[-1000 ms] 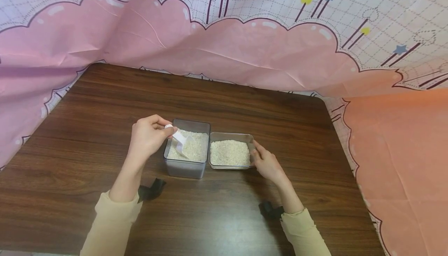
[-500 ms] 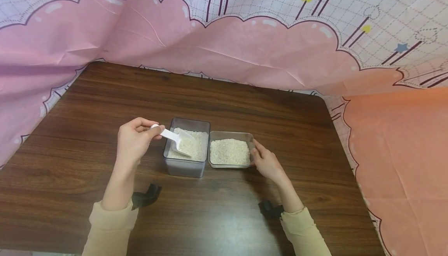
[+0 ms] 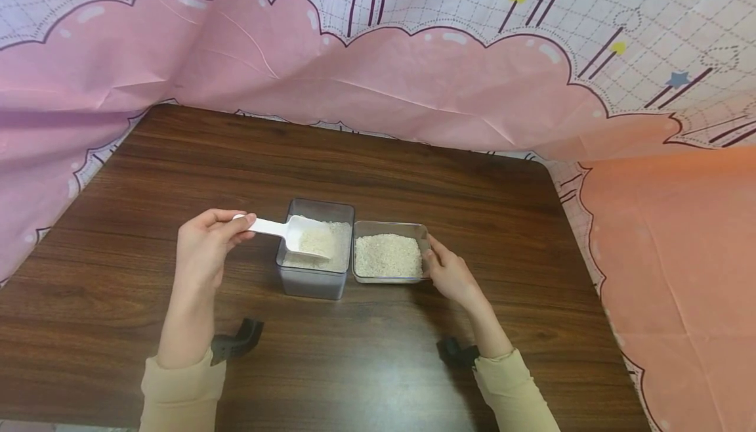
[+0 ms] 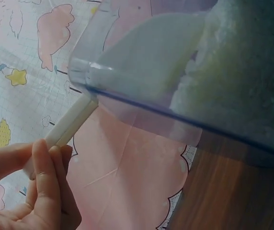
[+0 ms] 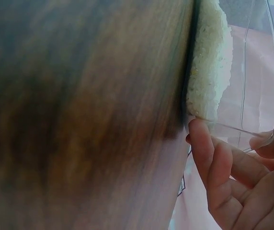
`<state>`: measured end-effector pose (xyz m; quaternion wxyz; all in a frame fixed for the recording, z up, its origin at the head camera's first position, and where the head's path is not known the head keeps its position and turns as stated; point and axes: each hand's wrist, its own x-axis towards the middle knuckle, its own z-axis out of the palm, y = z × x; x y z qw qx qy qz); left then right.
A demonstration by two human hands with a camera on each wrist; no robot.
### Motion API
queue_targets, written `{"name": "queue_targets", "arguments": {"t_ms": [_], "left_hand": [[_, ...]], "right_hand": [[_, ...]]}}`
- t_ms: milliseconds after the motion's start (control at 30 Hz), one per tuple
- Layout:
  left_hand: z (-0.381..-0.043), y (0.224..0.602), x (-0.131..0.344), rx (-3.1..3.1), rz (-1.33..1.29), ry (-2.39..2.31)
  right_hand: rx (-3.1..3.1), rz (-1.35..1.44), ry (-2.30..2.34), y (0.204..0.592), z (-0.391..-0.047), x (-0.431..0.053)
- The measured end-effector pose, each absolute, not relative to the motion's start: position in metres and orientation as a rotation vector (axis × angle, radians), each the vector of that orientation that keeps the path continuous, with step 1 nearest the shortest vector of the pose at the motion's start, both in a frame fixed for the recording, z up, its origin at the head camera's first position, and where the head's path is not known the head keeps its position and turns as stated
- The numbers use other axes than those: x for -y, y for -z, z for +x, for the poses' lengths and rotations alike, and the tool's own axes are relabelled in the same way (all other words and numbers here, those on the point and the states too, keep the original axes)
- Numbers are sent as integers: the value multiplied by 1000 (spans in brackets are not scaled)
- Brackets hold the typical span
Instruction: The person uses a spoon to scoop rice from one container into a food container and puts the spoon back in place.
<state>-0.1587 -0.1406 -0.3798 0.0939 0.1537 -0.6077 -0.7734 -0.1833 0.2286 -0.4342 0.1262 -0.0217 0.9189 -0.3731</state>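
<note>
My left hand (image 3: pixel 203 248) pinches the handle of a white scoop (image 3: pixel 268 227) between thumb and fingers. The scoop's bowl holds rice and lies over the rice in a tall grey see-through container (image 3: pixel 313 285). In the left wrist view, the scoop's bowl shows blurred through that container's wall. To its right stands a lower clear container (image 3: pixel 390 281), partly filled with rice (image 3: pixel 386 256). My right hand (image 3: pixel 451 278) holds this lower container by its right side. In the right wrist view, the thumb is at the rim and the fingers are against the outer wall near the base.
Both containers stand side by side on a dark wooden table (image 3: pixel 354 366). A pink and white patterned cloth (image 3: pixel 378 97) hangs behind the table and along its sides. A black wrist mount (image 3: pixel 239 340) sits at the left wrist, another (image 3: pixel 457 352) at the right.
The left hand has moved left and slightly toward the person, bringing the scoop from steeply dipped to nearly level, with rice now in its bowl. My right hand and both containers stay put.
</note>
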Motion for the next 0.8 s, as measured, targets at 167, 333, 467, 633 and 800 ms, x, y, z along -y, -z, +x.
{"name": "queue_targets", "arguments": {"t_ms": [167,333,467,633,800], "left_hand": [[-159,382,141,1661,443,2376],[-159,382,141,1545,418,2448],[-159,382,141,1455,425,2502],[-159,379,141,1353,412,2550],[-162,371,134,1311,343,2594]], "right_hand": [[-2672,-72,1096,435,-182,-229],[-2672,-77,1094,434,-181,-229],[-2674,-83,1096,435,-182,-229],[-2676,-84,1097,434,-182,-228],[-2670,-74,1102,434,-182,-228]]}}
